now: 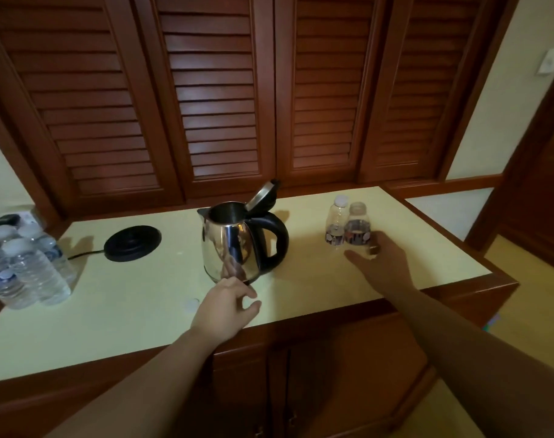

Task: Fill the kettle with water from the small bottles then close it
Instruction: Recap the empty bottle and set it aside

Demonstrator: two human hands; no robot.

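The steel kettle [229, 248] with a black handle stands mid-counter, off its base, with its lid [263, 194] tipped up open. To its right stand two small clear bottles with dark labels. The rear bottle [336, 224] has a white cap; the front bottle [357, 227] is uncapped and looks empty. My right hand [379, 263] wraps the front bottle's lower right side, thumb in front of its base, while it rests on the counter. My left hand [226, 303] hovers just in front of the kettle's foot, fingers loosely curled and holding nothing. A white cap [192, 304] lies on the counter beside that hand.
The black kettle base [132, 243] with its cord sits left of the kettle. Several larger capped water bottles [26, 267] are grouped at the counter's left edge. Louvred wooden doors [222, 105] rise behind the pale counter [127, 311]. The counter's right end drops off to the floor.
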